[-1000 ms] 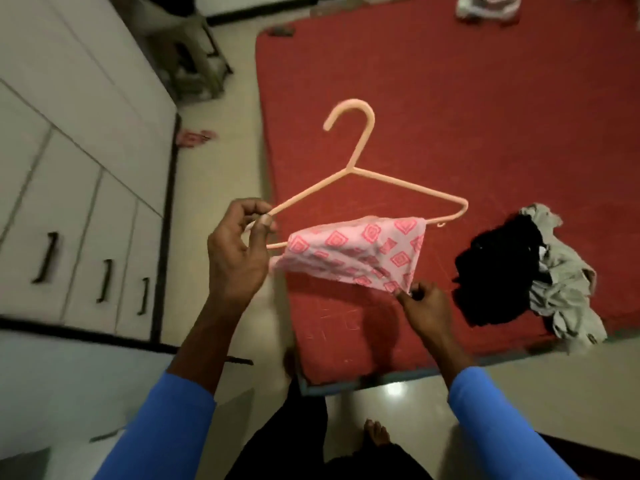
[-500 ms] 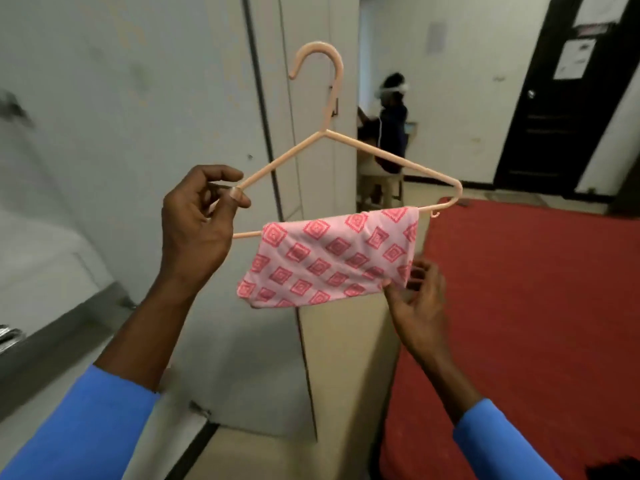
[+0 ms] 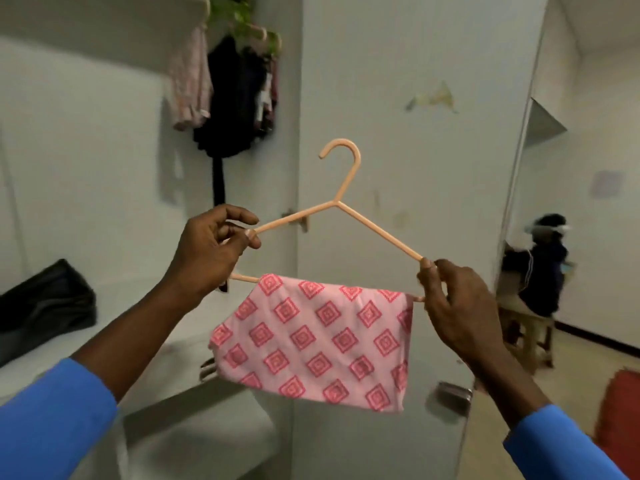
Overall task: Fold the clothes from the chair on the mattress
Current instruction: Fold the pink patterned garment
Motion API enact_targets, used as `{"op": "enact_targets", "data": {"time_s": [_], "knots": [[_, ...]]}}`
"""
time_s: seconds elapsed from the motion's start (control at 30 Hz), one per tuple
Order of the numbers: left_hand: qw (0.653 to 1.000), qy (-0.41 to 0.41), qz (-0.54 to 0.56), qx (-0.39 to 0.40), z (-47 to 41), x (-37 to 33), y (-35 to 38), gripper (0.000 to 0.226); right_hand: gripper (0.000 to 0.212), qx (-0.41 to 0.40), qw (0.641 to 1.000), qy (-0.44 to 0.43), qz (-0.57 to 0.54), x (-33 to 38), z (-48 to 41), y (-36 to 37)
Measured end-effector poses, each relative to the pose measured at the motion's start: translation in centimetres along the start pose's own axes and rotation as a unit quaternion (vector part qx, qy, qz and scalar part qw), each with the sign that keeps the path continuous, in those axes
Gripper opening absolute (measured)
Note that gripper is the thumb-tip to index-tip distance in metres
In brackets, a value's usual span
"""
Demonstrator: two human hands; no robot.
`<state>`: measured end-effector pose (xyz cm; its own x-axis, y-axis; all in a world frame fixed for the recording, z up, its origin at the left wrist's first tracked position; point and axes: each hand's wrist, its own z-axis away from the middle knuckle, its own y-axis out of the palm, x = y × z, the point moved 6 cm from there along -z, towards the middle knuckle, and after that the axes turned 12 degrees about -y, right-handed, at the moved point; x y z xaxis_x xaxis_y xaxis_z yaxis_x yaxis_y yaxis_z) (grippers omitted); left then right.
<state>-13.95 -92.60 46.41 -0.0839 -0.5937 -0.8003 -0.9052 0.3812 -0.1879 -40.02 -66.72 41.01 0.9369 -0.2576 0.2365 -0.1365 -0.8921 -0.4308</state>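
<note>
Meanwhile, left hand (image 3: 211, 252) and right hand (image 3: 450, 303) pinch hanger (image 3: 346, 206) ends; folded pink cloth (image 3: 311, 341) over bottom bar, light, limp, likely slips sideways.

A white shelf (image 3: 180, 356) bears a black bag (image 3: 45, 306) at its left end. Far right of the shelf, a red mattress (image 3: 620, 410) lies on the floor (image 3: 581, 355).
</note>
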Motion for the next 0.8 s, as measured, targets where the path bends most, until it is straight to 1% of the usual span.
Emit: {"op": "enact_targets", "data": {"time_s": [0.03, 0.1, 0.17, 0.2, 0.23, 0.3, 0.33, 0.37, 0.4, 0.43, 0.5, 0.57, 0.63, 0.7, 0.73, 0.8], "knots": [[1.000, -0.001, -0.004, -0.015, -1.0, 0.1, -2.1, 0.023, 0.058, 0.011, 1.000, -0.017, -0.003, 1.5, -1.3, 1.4], [0.999, -0.009, -0.021, -0.032, -2.9, 0.3, -5.8, 0.021, 0.052, 0.003, 0.999, -0.033, -0.019, 4.2, -3.2, 4.1], [0.998, -0.010, -0.043, -0.053, -4.6, 0.7, -8.7, 0.019, 0.041, -0.033, 0.996, -0.032, -0.071, 6.8, -5.0, 6.4], [0.993, 0.009, -0.074, -0.086, -5.2, 0.7, -10.1, 0.018, 0.037, -0.055, 0.993, -0.035, -0.094, 8.2, -6.0, 7.4], [0.981, 0.047, -0.124, -0.139, -5.6, 0.6, -11.2, 0.021, 0.035, -0.073, 0.990, -0.042, -0.112, 9.5, -7.0, 8.3], [0.929, 0.156, -0.231, -0.244, -5.5, -0.4, -12.2, 0.032, 0.035, -0.096, 0.983, -0.057, -0.145, 11.8, -9.6, 10.2], [0.904, 0.215, -0.261, -0.261, -5.3, -1.2, -11.9, 0.032, 0.034, -0.103, 0.980, -0.064, -0.159, 12.6, -10.9, 11.2], [0.888, 0.270, -0.279, -0.246, -5.4, -1.9, -11.3, 0.030, 0.034, -0.107, 0.977, -0.072, -0.170, 13.6, -12.4, 12.1], [0.879, 0.307, -0.299, -0.209, -5.9, -2.4, -10.5, 0.027, 0.034, -0.112, 0.974, -0.082, -0.177, 14.6, -13.9, 13.1], [0.873, 0.323, -0.326, -0.165, -6.8, -2.6, -9.4, 0.027, 0.034, -0.117, 0.972, -0.093, -0.183, 15.7, -15.4, 13.8], [0.861, 0.301, -0.401, -0.088, -9.7, -2.2, -7.4, 0.038, 0.034, -0.126, 0.966, -0.120, -0.190, 17.7, -18.1, 15.4], [0.856, 0.255, -0.447, -0.052, -13.2, -2.0, -6.0, 0.048, 0.033, -0.134, 0.961, -0.151, -0.190, 19.8, -20.9, 16.6], [0.861, 0.255, -0.438, -0.037, -16.3, -2.4, -5.2, 0.042, 0.032, -0.163, 0.955, -0.182, -0.171, 21.6, -23.9, 17.1], [0.872, 0.296, -0.387, -0.046, -18.8, -3.0, -5.1, 0.027, 0.033, -0.182, 0.951, -0.206, -0.140, 22.8, -26.9, 17.6], [0.865, 0.322, -0.379, -0.063, -19.9, -3.1, -5.3, 0.023, 0.032, -0.185, 0.951, -0.213, -0.126, 23.3, -28.5, 18.0], [0.842, 0.355, -0.391, -0.109, -22.2, -2.4, -5.8, 0.030, 0.030, -0.179, 0.952, -0.227, -0.101, 24.3, -31.5, 19.0]]}}
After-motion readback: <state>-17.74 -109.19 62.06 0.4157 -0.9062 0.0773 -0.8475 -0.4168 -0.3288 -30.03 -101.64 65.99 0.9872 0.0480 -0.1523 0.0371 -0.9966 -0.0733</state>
